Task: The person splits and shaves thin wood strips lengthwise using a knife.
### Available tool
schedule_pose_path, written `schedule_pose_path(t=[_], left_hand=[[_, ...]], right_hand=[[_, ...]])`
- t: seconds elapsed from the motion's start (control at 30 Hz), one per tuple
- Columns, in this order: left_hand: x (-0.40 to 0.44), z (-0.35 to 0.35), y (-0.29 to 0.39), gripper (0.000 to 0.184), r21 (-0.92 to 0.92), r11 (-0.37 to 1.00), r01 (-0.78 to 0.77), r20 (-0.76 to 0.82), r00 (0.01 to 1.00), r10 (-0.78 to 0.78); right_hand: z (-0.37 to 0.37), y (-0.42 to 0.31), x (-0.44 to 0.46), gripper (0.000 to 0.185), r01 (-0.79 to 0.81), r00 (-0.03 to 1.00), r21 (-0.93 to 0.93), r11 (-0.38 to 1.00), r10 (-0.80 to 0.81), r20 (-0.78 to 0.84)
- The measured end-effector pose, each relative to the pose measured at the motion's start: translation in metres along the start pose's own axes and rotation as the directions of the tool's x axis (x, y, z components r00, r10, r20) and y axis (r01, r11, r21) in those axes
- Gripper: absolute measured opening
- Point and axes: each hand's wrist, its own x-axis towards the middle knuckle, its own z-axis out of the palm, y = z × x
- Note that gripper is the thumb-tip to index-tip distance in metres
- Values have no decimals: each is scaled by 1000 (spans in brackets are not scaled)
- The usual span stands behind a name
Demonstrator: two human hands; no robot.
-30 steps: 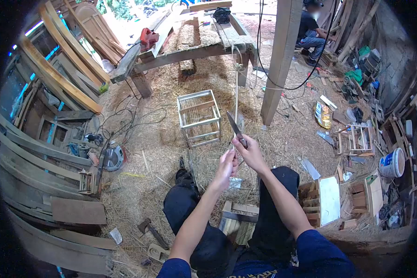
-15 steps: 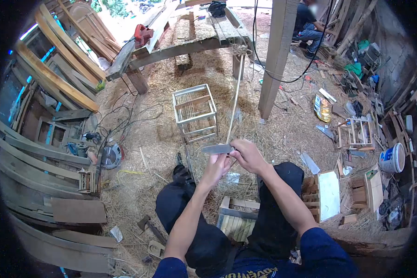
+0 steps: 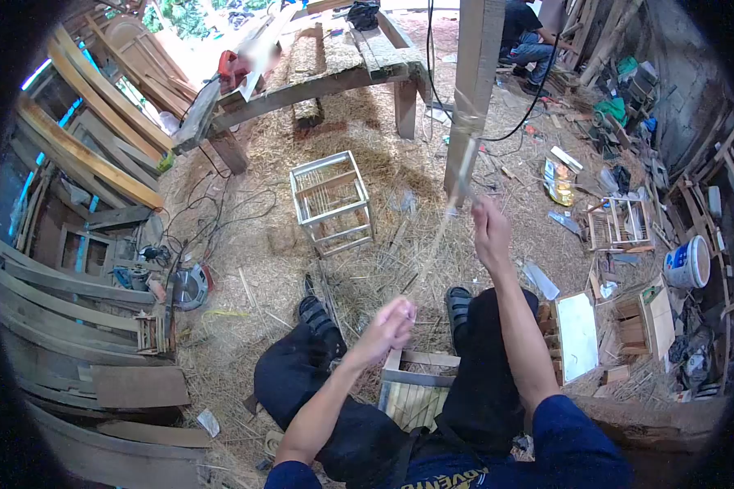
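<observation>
My left hand (image 3: 386, 332) is closed around the lower end of a thin pale strip (image 3: 436, 253), low in front of my knees. Up and away from me, the strip reaches a blurred tangle of fibres in front of the wooden post. My right hand (image 3: 491, 232) is shut on the handle of a knife (image 3: 467, 167). Its motion-smeared blade points away from me beside the strip; whether they touch is unclear. Between my legs stands a small wooden box or stool (image 3: 416, 399), and ahead on the floor is a pale slatted wooden frame (image 3: 330, 200).
A workbench (image 3: 318, 94) stands ahead, with the post (image 3: 473, 106) and a hanging cable to its right. Another person (image 3: 530, 45) sits at the far right. Curved boards (image 3: 90, 151) line the left; a bucket (image 3: 687, 262) stands right. Straw and shavings litter the floor.
My right hand has moved up and to the right with the knife, away from my left hand. My left hand has dropped slightly. The blade has swung from sideways to pointing away from me.
</observation>
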Motion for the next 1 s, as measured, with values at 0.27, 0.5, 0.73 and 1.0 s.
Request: schedule_pose_path(t=[0.27,0.5,0.73,1.0], left_hand=[[30,-32,23,21,162,919,-359,-198,901,386],[42,-19,36,20,63,974,-217,-282,932,226],[40,-23,37,22,273,928,-253,-278,903,328],[31,-12,21,15,83,978,-193,-201,958,206]], right_hand=[[28,-20,-21,27,200,946,80,976,-214,242],[59,-54,-44,30,367,808,253,895,-441,389],[63,-53,-49,36,418,780,256,872,-489,391],[46,-41,-42,36,513,772,108,852,-513,375]])
